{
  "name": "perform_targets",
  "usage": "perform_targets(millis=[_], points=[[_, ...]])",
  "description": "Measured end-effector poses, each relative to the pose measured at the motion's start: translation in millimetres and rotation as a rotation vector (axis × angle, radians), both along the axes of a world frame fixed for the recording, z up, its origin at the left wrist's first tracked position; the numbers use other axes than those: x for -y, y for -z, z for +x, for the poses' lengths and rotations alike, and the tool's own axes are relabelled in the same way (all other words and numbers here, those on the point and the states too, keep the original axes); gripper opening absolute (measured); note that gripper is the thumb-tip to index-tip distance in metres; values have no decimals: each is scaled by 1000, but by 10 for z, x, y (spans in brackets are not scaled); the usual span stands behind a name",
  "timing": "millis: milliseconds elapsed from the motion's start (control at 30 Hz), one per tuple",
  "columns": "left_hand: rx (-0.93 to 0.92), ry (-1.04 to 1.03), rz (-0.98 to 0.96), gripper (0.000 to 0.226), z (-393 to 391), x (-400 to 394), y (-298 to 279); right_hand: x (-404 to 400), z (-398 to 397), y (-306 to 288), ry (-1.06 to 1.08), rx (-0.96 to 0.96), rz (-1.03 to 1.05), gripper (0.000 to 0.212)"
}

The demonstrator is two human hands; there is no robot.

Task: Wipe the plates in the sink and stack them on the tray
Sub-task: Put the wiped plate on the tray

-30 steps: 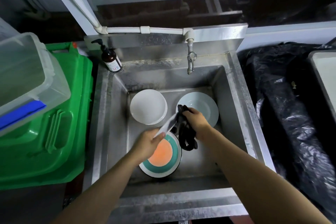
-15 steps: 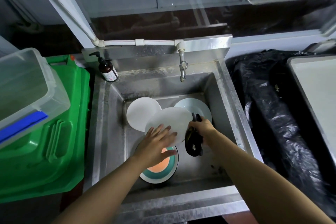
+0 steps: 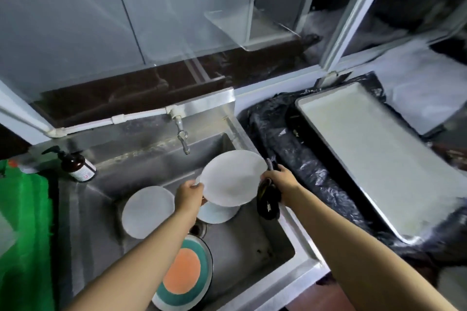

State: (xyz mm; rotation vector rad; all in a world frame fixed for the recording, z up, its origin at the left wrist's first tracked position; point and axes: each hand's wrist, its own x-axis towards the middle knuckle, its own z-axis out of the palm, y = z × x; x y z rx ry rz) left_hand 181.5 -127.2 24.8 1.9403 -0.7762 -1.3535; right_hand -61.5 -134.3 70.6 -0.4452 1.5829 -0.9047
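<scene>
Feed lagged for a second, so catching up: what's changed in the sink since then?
The left hand gripped the white plate and raised it off the sink floor, toward the right hand, which keeps holding the dark cloth. The other white plate, pale-blue plate and orange-teal plate stayed put.

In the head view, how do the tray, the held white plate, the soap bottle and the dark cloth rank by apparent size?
1. tray, clearly largest
2. held white plate
3 and 4. soap bottle and dark cloth look alike; I cannot rank them.

pale plate (image 3: 217,213) half hidden under lifted plate (image 3: 233,179), striped plate (image 3: 185,275) cut off
</scene>
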Motion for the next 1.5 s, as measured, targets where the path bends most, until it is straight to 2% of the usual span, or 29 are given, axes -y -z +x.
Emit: perform_targets(millis=[100,167,300,433,567,633,700,800,900,1000,1067,1133,1233,1300,1367,1500], points=[[-85,16,5,8,-483,227,-129,83,-485,-100,78,-33,-31,53],[-114,38,14,12,-848,407,-225,153,-823,-163,113,-45,-46,45],[-211,27,52,30,-1595,777,-383,322,-1516,-295,135,-15,-37,60],[-268,34,59,38,-2281,1145,-472,593,-2245,-309,106,-67,6,46],[-244,85,23,42,-2843,1533,-406,888,-2884,-239,55,-91,39,37],[-216,120,8,40,-3091,1723,-400,1039,-3152,-155,75,-100,35,48],[-193,148,-2,37,-3323,1920,-412,1190,-3374,-73,131,-47,34,54],[-181,184,-28,30,-3604,2238,-351,1383,-3633,39,188,48,7,44],[-57,245,-57,27,-3765,2465,-267,1551,-3780,185,244,99,-8,45],[183,356,-141,15,-3838,2564,-199,1703,-3840,333,325,94,5,40],[326,443,-203,28,-3876,2579,-151,1783,-3866,430,363,106,27,41],[404,511,-225,35,-3898,2563,-123,1831,-3890,526,402,124,51,41],[481,605,-272,19,-3943,2545,-82,1841,-3926,673,432,97,80,42],[529,685,-321,21,-3965,2535,-26,1830,-3938,773,425,71,83,46],[535,745,-336,30,-3978,2510,1,1838,-3937,847,382,-42,107,46],[545,795,-334,41,-3958,2495,78,1905,-3906,784,174,-415,195,51]])
